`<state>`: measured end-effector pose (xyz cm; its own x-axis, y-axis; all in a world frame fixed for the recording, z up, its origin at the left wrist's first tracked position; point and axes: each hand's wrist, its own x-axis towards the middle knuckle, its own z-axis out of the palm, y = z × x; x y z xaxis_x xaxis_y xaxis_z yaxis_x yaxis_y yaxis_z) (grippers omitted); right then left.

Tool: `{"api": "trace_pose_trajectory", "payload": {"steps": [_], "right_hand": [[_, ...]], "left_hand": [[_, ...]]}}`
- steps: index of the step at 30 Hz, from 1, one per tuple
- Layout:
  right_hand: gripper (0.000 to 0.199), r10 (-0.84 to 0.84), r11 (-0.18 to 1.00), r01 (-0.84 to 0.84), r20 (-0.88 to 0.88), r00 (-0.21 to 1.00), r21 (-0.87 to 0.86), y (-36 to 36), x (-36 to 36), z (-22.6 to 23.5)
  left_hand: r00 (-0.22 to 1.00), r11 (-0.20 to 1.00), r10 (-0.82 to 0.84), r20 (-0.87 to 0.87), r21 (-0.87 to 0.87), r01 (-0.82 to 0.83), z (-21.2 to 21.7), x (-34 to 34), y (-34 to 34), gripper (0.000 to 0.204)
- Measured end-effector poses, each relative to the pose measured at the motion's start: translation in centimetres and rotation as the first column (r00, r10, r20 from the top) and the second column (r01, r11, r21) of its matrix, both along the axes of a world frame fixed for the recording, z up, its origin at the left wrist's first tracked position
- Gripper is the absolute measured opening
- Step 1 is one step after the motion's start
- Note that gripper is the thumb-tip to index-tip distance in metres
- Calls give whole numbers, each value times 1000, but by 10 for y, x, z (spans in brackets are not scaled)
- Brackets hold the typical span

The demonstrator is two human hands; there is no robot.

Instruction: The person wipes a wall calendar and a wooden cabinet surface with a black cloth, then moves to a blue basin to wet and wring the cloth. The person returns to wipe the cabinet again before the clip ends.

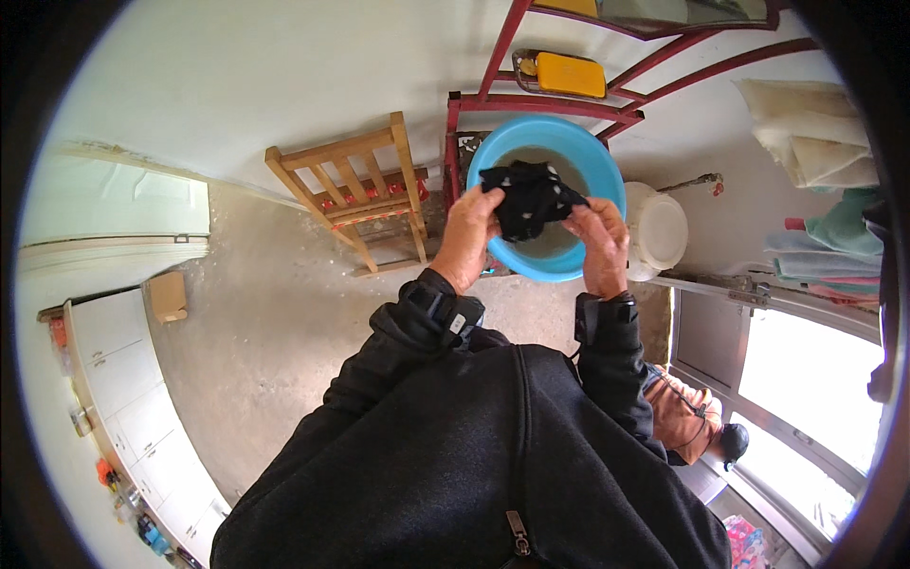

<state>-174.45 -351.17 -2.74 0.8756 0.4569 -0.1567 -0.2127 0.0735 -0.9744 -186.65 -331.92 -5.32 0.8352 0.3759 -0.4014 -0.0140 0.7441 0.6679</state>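
Observation:
A crumpled black cloth [529, 204] with small white spots is stretched between my two hands. My left hand [466, 232] pinches its left edge, and my right hand [601, 237] grips its right edge. The cloth is held over a round light-blue basin [607, 171] with murky grey water [569, 171] inside. Whether the cloth touches the water, I cannot tell. Its exact kind does not show.
The basin sits in a dark red metal stand [531, 102], whose shelf carries a yellow box [569, 74]. A white bucket [664, 230] stands right of it, a wooden chair [349, 180] left. Towels [834, 247] hang at right; another person [684, 417] is near the window.

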Motion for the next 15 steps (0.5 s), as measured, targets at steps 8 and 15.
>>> {"api": "trace_pose_trajectory", "payload": {"steps": [8,15], "right_hand": [[16,16,929,29,-118,993,370,-45,20,24],[18,73,997,-78,140,988,29,-31,-16,11]], "left_hand": [[970,927,207,126,-342,-154,10,-20,1,31],[918,901,343,197,-346,-263,42,-66,-16,31]]}}
